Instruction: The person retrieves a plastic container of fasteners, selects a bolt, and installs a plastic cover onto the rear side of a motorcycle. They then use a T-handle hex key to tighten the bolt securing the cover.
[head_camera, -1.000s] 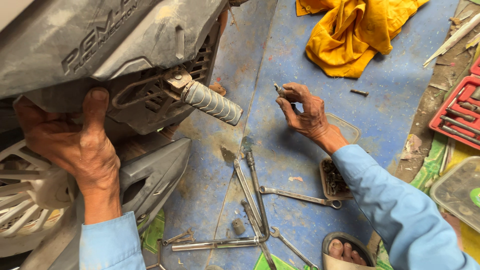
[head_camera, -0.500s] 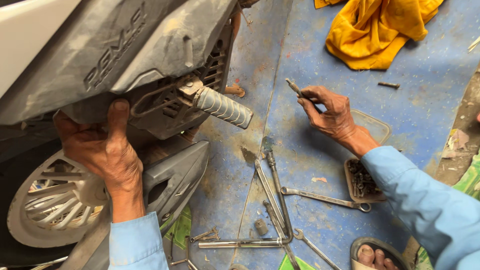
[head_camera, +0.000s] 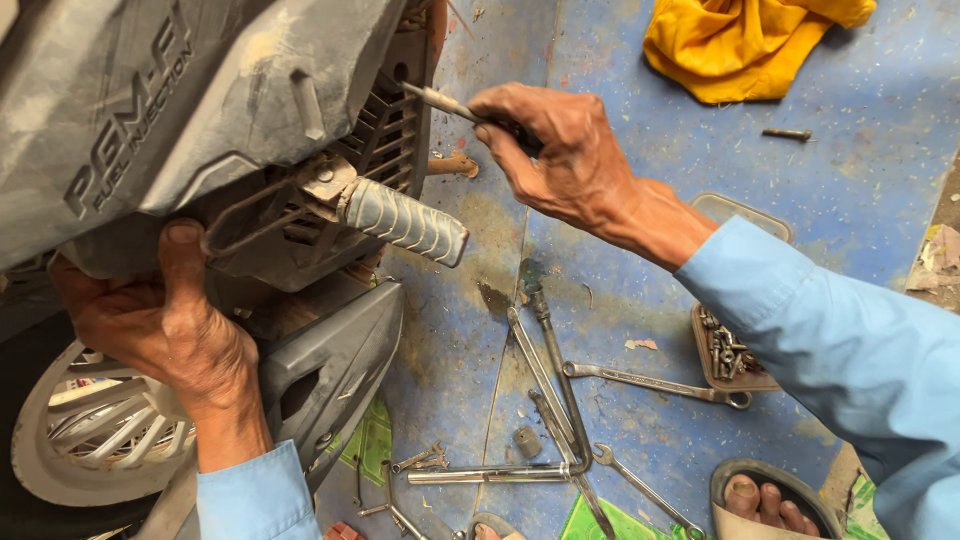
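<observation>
Your left hand (head_camera: 165, 335) is clamped on the underside edge of the scooter's grey side cover (head_camera: 180, 120), thumb pressed up against the panel, fingers hidden behind it. Grip clenched on the cover. Your right hand (head_camera: 560, 155) is closed around a screwdriver (head_camera: 440, 100), grip tight on the handle, which is mostly hidden in the fist. The metal shaft sticks out toward the scooter, and its tip sits at the black grille (head_camera: 385, 130) just right of the cover. Can't tell if the tip actually touches a screw.

Below the grille, the folding footrest (head_camera: 405, 222) with ribbed grey rubber juts out from the scooter, pointing away from it and hanging between your two hands. Under your left hand, the wheel (head_camera: 90, 430) with pale spokes shows at the scooter's lower edge, with a grey lower panel (head_camera: 330, 370) beside it.

The scooter stands on the blue floor (head_camera: 600, 260), which is scuffed and stained. Away from the scooter, past the footrest, several wrenches (head_camera: 560, 400) lie in a loose crossed pile on the floor. Farther out from the scooter, a small tray of bolts (head_camera: 725, 350) sits partly under your right sleeve (head_camera: 850, 340). A yellow cloth (head_camera: 750, 45) lies crumpled well beyond the right hand. A sandalled foot (head_camera: 765, 500) rests near the wrenches.
</observation>
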